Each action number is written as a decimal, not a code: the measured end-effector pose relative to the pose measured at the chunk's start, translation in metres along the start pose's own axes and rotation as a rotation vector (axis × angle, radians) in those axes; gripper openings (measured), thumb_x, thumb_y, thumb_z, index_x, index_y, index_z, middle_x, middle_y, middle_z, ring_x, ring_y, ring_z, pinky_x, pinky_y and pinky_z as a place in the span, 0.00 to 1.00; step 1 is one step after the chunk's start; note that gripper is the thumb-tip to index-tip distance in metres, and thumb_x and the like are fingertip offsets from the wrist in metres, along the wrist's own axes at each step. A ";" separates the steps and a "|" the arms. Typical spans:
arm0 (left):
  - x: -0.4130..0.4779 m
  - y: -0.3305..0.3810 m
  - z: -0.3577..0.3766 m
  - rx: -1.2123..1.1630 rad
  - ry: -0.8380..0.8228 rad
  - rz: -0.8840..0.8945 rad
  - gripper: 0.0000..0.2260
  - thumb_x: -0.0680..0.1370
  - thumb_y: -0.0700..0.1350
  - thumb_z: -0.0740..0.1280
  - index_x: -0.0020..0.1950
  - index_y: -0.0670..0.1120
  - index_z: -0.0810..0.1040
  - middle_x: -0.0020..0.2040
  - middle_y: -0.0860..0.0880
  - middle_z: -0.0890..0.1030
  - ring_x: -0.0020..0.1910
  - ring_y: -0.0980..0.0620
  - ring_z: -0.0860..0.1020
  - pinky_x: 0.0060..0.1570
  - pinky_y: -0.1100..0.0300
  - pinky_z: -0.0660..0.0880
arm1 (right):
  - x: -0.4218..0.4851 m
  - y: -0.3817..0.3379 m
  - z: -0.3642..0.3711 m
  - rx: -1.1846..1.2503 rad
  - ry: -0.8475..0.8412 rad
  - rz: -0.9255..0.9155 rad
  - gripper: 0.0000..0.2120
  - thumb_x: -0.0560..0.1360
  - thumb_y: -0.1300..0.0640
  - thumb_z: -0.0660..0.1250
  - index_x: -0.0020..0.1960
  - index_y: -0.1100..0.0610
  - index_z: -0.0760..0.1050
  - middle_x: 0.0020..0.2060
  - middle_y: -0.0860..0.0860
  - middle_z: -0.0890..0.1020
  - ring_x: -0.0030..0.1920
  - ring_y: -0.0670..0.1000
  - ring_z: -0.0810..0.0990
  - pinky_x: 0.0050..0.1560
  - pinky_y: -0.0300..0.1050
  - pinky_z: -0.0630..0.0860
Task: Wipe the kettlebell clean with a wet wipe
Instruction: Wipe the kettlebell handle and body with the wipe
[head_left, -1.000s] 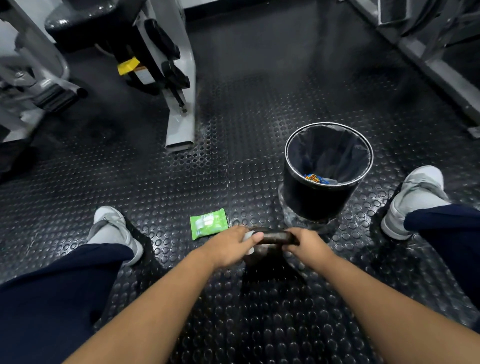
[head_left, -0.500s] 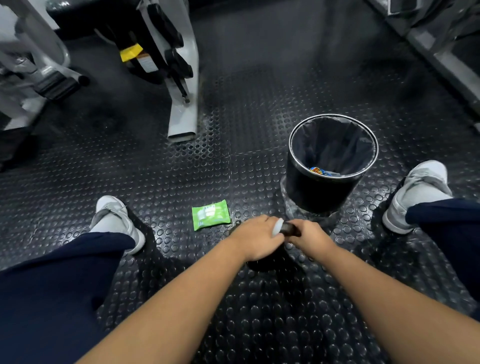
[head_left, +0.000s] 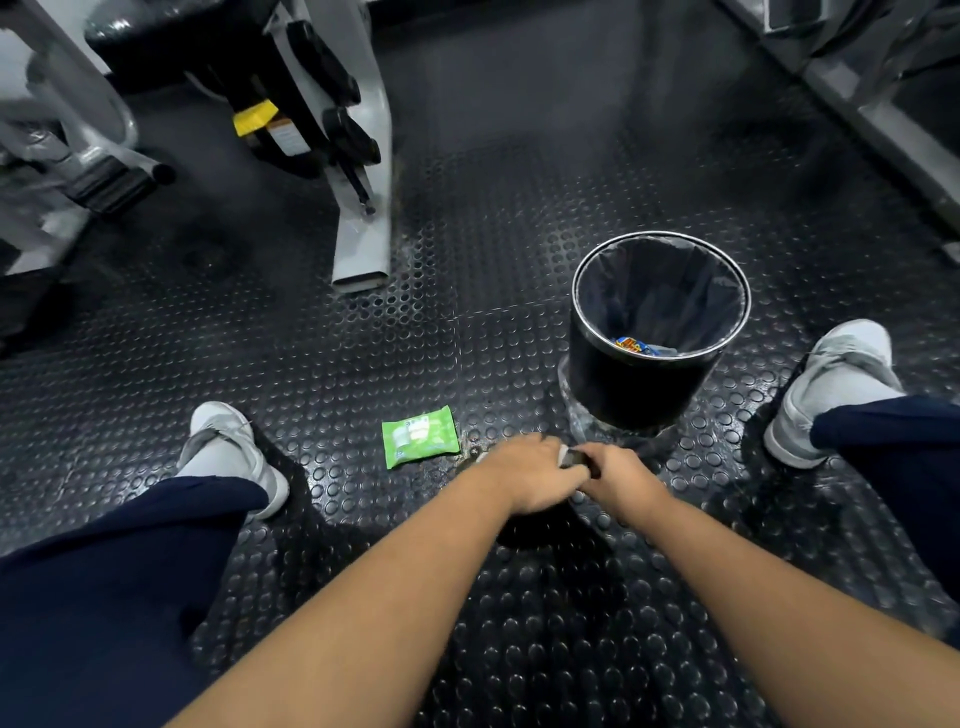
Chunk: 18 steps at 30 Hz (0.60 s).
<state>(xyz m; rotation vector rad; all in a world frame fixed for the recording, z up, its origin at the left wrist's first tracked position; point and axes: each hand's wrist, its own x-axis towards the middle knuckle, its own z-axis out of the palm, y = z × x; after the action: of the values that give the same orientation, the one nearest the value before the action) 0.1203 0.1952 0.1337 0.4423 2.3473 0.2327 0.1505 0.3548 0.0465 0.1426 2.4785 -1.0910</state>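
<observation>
The kettlebell sits on the floor just in front of the bin; the left hand presses a wet wipe round its handle, and the right hand grips the handle, fingers curled

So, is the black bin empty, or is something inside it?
Not empty: a colourful wrapper lies inside the bin, on its dark liner. The rest looks unfilled.
</observation>
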 end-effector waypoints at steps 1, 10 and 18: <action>0.004 0.008 0.003 0.024 -0.007 0.023 0.29 0.77 0.65 0.53 0.66 0.46 0.75 0.61 0.43 0.77 0.64 0.43 0.74 0.63 0.46 0.71 | -0.001 0.001 -0.001 0.001 0.006 -0.018 0.13 0.73 0.63 0.69 0.55 0.52 0.81 0.43 0.45 0.83 0.45 0.46 0.80 0.44 0.36 0.72; -0.004 -0.003 0.010 0.052 0.089 0.049 0.25 0.79 0.61 0.56 0.69 0.47 0.72 0.62 0.45 0.77 0.62 0.44 0.74 0.62 0.48 0.72 | -0.006 -0.004 -0.004 0.062 -0.024 -0.013 0.12 0.71 0.61 0.71 0.50 0.46 0.80 0.40 0.43 0.83 0.42 0.41 0.80 0.40 0.33 0.70; -0.020 -0.071 -0.004 -0.125 -0.019 -0.133 0.30 0.82 0.63 0.55 0.80 0.49 0.63 0.80 0.48 0.66 0.76 0.46 0.67 0.71 0.51 0.64 | -0.006 -0.005 -0.004 0.053 -0.012 0.017 0.11 0.73 0.58 0.74 0.54 0.49 0.81 0.41 0.45 0.84 0.37 0.40 0.78 0.35 0.32 0.68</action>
<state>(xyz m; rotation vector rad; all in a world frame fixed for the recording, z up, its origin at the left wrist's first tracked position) 0.1136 0.1218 0.1291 0.2255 2.3173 0.3080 0.1536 0.3548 0.0547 0.1726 2.4343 -1.1474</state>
